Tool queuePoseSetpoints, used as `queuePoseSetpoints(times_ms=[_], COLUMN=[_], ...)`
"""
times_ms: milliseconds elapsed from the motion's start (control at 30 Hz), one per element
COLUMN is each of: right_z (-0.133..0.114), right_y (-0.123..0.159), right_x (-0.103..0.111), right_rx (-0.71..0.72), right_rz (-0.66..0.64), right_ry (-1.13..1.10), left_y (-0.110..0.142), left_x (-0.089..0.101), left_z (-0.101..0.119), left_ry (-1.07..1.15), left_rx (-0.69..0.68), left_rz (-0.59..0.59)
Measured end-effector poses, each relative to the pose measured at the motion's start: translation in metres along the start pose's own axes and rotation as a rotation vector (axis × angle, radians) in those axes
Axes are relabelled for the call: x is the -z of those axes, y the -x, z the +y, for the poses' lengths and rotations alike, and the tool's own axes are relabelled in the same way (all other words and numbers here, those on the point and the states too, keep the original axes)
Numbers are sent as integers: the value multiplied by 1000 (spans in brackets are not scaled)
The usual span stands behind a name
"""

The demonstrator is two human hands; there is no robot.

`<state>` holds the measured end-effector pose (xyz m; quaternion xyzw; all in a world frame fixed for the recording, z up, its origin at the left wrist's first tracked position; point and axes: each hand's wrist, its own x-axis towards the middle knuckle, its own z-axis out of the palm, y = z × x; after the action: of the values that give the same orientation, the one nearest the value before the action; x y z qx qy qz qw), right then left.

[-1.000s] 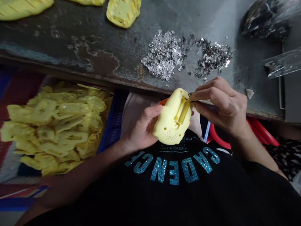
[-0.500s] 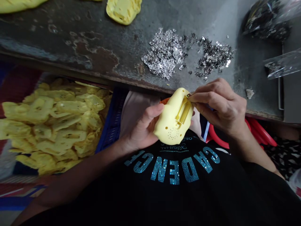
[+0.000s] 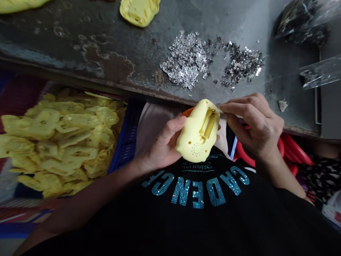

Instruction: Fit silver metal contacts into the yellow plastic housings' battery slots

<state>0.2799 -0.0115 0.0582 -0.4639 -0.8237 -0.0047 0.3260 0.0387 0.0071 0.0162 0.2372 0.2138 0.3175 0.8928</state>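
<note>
My left hand (image 3: pixel 167 144) is wrapped round a pale yellow plastic shell (image 3: pixel 195 133) and holds it tilted above my lap. Its open battery compartment (image 3: pixel 209 124) faces up, with small speaker holes below. A small metal battery contact (image 3: pixel 212 111) shows at the compartment's upper end. Just beside that end, my right hand (image 3: pixel 252 119) has thumb and forefinger pinched together at the shell's edge. Whatever lies between those fingertips, if anything, is too small to make out. Beyond the shell, a heap of silvery metal contacts (image 3: pixel 188 60) lies on the metal workbench (image 3: pixel 149 67).
A second, darker heap of metal pieces (image 3: pixel 243 64) lies to the right, near plastic bags (image 3: pixel 301 26) of similar parts. Another yellow shell (image 3: pixel 139 12) rests on the bench. At left, a blue crate (image 3: pixel 125 131) holds several yellow shells (image 3: pixel 64 142). Red handles (image 3: pixel 295 149) sit at right.
My right hand has drawn slightly right, away from the compartment's upper end. The metal contact that was at its fingertips now shows inside the compartment. The shell has barely shifted.
</note>
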Motion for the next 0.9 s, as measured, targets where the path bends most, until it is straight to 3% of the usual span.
queuePoseSetpoints(times_ms=[367,567,733,900], right_z=[7,2,3,15], right_y=[3,3,3,-2], right_x=[-8,-4,-11,-10], right_rx=[64,-42,64,-83], right_rz=[-39,-16,10,-45], right_ry=[45,-47,-37,-354], left_y=[1,1,-1,-2], left_x=[-7,1,-4,-2], left_z=[-6,-5,-6,-8], left_ry=[6,4,11,-14], left_rx=[-13,19,18,2], left_rz=[57,-6,51,25])
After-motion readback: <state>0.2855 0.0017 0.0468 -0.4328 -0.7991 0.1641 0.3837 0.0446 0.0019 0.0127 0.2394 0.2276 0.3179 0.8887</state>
